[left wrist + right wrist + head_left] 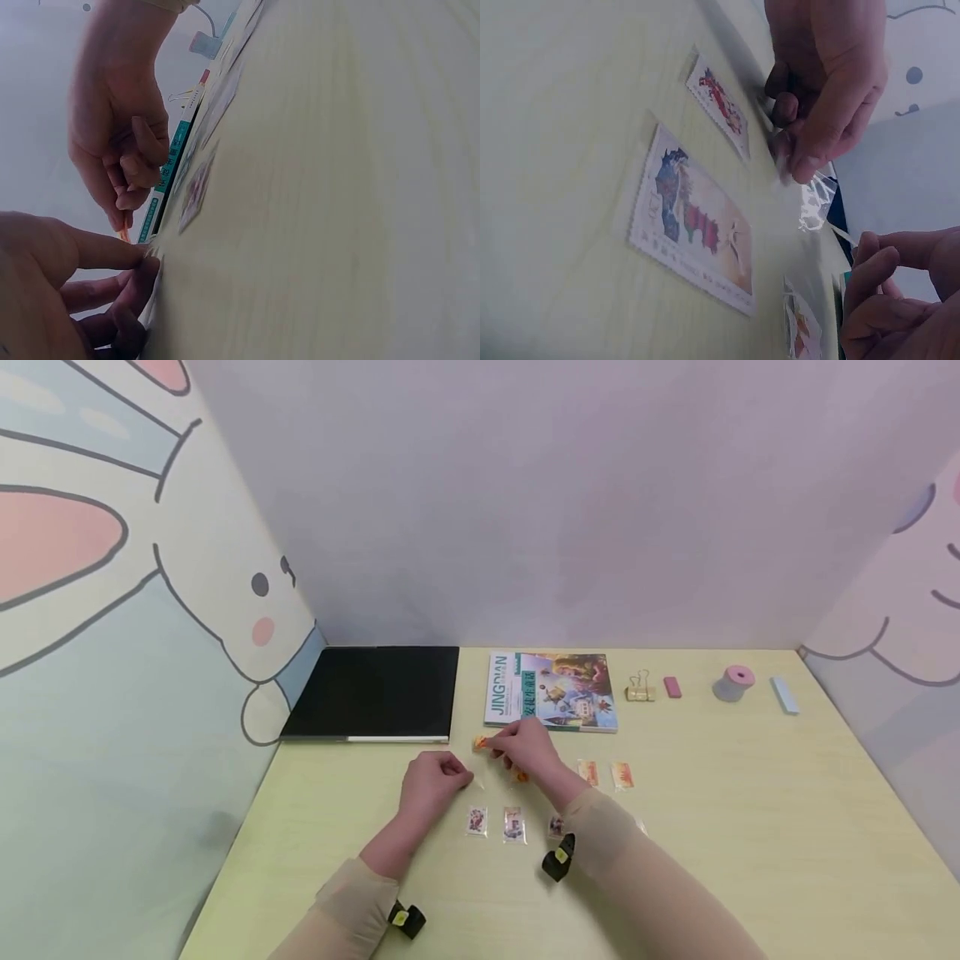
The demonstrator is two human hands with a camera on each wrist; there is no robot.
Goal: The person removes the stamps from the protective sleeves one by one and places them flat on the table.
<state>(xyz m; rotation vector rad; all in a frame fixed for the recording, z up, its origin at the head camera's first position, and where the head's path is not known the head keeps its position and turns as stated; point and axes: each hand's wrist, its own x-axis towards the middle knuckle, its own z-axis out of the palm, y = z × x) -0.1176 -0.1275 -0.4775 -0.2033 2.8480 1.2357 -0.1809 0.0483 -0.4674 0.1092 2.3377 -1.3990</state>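
Between the fingertips of my right hand (pixel 528 750) is a small orange stamp (pixel 480 742), just in front of the book. My left hand (pixel 433 783) pinches a clear plastic sleeve (pixel 817 201) low over the table, left of and nearer than the right hand. In the left wrist view only the stamp's orange edge (pixel 124 235) shows below the right fingers. Further orange stamps (pixel 588 772) lie right of the right hand, one partly under it. A nearer row holds a red-patterned stamp (pixel 477 821) and a pagoda stamp (pixel 701 225); the right forearm covers part of that row.
A black flat folder (pixel 375 693) lies at the back left, beside an illustrated book (pixel 562 689). Along the back right are a gold binder clip (pixel 641 692), a pink eraser (pixel 672 687), a pink-and-grey roll (pixel 732 683) and a light-blue bar (pixel 785 695). Walls stand behind the table.
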